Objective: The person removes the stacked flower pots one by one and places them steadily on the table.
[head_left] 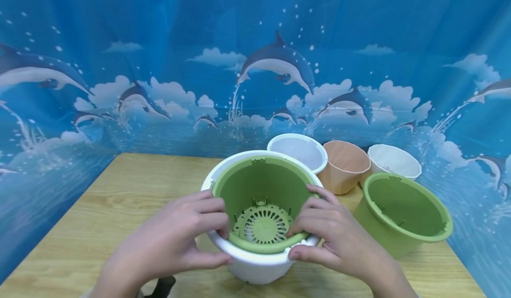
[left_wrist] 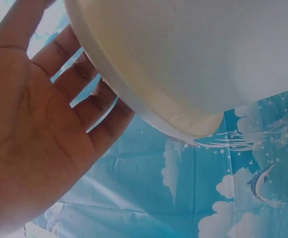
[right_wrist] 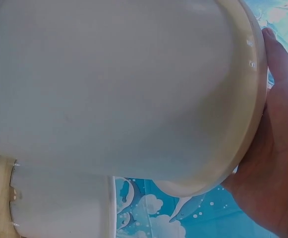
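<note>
A green plastic flowerpot liner (head_left: 275,178) with a slotted round bottom sits inside a white flowerpot (head_left: 259,269). The green rim is slightly tilted and lies just within the white one. At the left side, my left hand (head_left: 191,227) grips the green rim with curled fingers, its thumb low outside the white pot. Opposite it, my right hand (head_left: 331,229) hooks its fingers over the green rim, thumb by the white rim. Both wrist views show the white pot's outer wall (left_wrist: 193,54) (right_wrist: 109,89); the liner is hidden behind it in the left wrist view.
To the right stands another green flowerpot (head_left: 399,240). Behind are a white pot (head_left: 297,149), an orange-brown pot (head_left: 339,180) and a faceted white pot (head_left: 393,160). All stand on a wooden table (head_left: 131,191) before a blue dolphin curtain (head_left: 179,32).
</note>
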`<state>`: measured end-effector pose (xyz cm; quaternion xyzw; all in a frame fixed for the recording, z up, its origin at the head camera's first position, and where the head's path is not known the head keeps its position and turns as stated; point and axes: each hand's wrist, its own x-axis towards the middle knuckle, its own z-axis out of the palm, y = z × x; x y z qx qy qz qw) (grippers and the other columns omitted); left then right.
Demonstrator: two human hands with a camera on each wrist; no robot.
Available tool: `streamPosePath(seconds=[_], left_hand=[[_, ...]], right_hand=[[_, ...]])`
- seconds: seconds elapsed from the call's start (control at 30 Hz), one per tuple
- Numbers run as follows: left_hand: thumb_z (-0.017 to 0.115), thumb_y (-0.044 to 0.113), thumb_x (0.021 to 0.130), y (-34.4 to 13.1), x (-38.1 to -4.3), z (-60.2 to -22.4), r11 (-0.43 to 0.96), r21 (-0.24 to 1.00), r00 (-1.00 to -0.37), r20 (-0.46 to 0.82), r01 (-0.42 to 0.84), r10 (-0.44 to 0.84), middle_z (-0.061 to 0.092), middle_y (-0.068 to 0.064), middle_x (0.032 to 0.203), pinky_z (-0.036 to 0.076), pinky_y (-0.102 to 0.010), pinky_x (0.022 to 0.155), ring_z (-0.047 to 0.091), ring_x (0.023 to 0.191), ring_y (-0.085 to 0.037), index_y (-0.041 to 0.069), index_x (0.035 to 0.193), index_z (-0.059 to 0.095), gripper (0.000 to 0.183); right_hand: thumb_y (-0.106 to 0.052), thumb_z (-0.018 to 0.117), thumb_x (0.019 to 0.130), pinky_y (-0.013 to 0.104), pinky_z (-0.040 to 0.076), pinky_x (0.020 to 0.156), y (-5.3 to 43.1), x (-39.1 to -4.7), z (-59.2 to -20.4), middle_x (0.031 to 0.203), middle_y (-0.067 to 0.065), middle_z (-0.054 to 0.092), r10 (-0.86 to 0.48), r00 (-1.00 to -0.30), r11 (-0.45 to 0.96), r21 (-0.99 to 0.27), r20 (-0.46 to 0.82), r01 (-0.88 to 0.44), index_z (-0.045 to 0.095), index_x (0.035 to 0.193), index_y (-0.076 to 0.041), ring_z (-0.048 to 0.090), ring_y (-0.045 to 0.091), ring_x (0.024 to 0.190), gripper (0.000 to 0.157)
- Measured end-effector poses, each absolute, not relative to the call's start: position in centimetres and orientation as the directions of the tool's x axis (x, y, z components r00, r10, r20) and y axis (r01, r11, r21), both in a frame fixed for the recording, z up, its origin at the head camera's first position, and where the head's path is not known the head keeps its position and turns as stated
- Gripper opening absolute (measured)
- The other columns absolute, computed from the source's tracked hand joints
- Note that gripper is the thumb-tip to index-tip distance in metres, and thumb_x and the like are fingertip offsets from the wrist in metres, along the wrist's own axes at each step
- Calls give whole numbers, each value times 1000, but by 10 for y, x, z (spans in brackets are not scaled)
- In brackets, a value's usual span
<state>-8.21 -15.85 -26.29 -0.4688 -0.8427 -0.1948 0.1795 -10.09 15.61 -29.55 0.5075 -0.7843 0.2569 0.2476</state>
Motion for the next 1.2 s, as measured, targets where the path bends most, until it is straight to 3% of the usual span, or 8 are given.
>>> streamPosePath(seconds=[0.23,0.53,0.83,1.2], left_hand=[[79,54,77,-160,-81,-259,511,184,-532,470,840,705,52,23,85,50,-20,70,48,78,4,31,81,65,27],[76,55,78,-161,-81,-259,480,185,-500,514,858,697,48,22,80,46,-16,64,46,74,4,30,76,59,31],[76,56,77,-161,-80,-258,495,206,-525,507,844,684,55,24,84,48,-17,65,50,74,5,31,77,62,29],[80,53,75,-162,-80,-258,502,208,-532,507,839,678,58,23,83,50,-17,67,52,75,6,30,79,68,25]], right_hand=[[-51,66,90,46,25,116,156,-100,-296,90,-23,64,-651,-367,347,-170,665,-922,70,96,-28,57,-1,89,24],[-50,67,88,43,23,118,154,-98,-295,89,-20,66,-640,-363,331,-184,677,-926,71,97,-27,58,1,89,25],[-40,73,86,43,28,115,150,-95,-291,86,-19,66,-616,-293,238,-182,732,-954,70,93,-24,58,2,87,18],[-40,67,91,36,30,114,147,-102,-296,83,-14,65,-597,-245,179,-171,764,-969,70,90,-19,58,5,85,21]])
